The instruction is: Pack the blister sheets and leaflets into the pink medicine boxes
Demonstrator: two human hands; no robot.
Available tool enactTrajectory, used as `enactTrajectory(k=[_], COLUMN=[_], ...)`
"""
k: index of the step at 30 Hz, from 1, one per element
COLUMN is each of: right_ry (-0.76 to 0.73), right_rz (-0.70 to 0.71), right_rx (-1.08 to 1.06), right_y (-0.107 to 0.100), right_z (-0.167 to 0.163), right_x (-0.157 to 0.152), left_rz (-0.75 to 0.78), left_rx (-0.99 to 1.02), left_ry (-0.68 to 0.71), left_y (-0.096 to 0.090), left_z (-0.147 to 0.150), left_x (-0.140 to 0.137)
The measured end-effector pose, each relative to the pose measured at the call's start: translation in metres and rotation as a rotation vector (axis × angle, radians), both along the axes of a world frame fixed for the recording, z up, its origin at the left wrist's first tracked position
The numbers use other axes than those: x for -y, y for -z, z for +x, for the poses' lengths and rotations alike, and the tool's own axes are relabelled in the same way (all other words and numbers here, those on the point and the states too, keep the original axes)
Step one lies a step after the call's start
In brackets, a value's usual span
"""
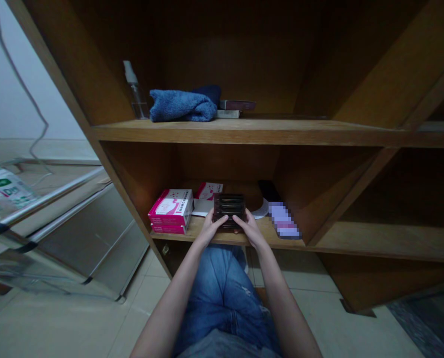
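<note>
Around me, the wooden shelf unit (244, 130) fills most of what I see. On its upper board a clear spray bottle (134, 92) stands upright at the left, a folded blue towel (182, 106) lies just beside it, and two flat books (233, 109) are stacked against the towel's right end. On the lower shelf (329, 242), a stack of pink boxes (170, 211) sits to the left of my hands, another pink box (209, 190) lies further back, and a white sheet (202, 207) rests between them. To the right lie a dark flat object (268, 190) and a blurred lilac patch (284, 220) at the shelf's front edge. Nothing stands between me and the front of the shelf.

Both hands clasp a small dark ribbed box (228, 210) that sits near the front edge of the lower shelf, between the pink boxes and the lilac patch. My left hand (211, 227) presses its left side with fingers curled over the front; my right hand (248, 226) closes on the right side the same way.

Dim light makes the box's contents hard to read, and my fingers hide its lower corners. My knees in blue jeans (222, 293) are below, and a glass-and-metal rack (46, 219) at far left is cut off.
</note>
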State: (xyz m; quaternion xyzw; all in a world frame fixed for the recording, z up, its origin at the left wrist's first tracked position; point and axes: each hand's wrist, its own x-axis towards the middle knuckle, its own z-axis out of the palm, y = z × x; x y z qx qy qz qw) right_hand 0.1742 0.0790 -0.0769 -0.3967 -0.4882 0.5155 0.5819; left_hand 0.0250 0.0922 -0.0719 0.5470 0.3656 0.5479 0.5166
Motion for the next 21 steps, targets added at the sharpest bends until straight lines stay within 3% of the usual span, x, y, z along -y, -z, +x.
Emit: enactTrajectory(k=[6, 13, 17, 21], right_ry=[0.008, 0.083, 0.305, 0.716], right_rz=[-0.046, 0.022, 0.079, 0.063], right_rx=[-0.03, 0.128, 0.424, 0.824], right_y=[-0.001, -0.002, -0.009, -0.024], right_z=[0.0, -0.001, 0.02, 0.057], right_x=[-0.001, -0.002, 0.003, 0.004], left_rz=[-0.147, -0.172, -0.156, -0.22], left_rx=[0.018, 0.059, 0.075, 0.093], left_ry=[0.086, 0.063, 0.086, 0.108], left_y=[-0.003, -0.005, -0.005, -0.006], left_z=[0.002, 0.002, 0.0, -0.001], left_x=[0.001, -0.001, -0.001, 0.0])
